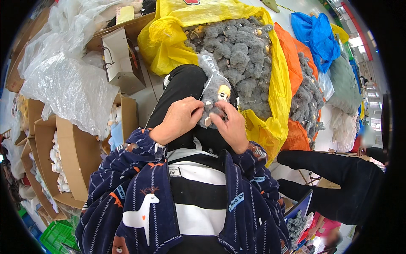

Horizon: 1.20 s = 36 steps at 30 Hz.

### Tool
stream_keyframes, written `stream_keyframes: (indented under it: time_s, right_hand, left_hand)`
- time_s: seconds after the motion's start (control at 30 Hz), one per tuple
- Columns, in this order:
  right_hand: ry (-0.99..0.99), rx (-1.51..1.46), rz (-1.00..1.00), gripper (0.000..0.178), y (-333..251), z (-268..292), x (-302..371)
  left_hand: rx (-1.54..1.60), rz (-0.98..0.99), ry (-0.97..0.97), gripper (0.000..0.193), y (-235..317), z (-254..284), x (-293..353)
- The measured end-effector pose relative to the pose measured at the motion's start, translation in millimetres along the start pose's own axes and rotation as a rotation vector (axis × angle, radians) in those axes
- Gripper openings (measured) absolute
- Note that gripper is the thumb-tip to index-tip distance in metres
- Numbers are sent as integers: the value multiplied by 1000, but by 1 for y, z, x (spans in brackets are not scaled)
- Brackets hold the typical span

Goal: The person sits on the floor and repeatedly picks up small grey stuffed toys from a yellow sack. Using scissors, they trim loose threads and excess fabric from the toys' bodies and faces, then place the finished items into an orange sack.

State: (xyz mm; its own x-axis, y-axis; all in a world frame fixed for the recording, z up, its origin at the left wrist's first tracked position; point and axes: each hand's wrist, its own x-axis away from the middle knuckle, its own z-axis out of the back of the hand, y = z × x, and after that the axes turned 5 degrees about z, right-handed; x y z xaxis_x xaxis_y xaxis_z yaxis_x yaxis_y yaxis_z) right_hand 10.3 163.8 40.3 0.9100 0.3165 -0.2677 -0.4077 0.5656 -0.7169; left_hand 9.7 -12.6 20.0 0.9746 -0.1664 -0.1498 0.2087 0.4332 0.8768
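Center: left hand and right hand pinch gray doll, apparently mid-work. Gray pile fills yellow sack, upper center; done or not, unclear.

A navy patterned jacket is hanging open over a striped shirt.
White chevron lines are running along the jacket; a white deer with brown antlers and an orange heart is decorating it, and light-blue lettered patches are dotting it. Black trousers are covering the legs.
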Motion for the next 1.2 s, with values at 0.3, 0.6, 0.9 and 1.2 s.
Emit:
stream_keyframes:
  time_s: [0.3,0.6,0.9,1.2]
  right_hand:
    - [-62,417,264,28,-5,6,7]
    - [-68,537,327,26,-2,1,5]
    - [-63,556,316,26,-7,-2,4]
    - [-49,436,242,21,3,-14,9]
  left_hand:
    - [60,-10,-25,8,2,6,1]
    - [110,-2,-23,6,1,6,1]
    - [99,-11,-47,6,-2,7,1]
    - [236,87,-178,12,-4,11,0]
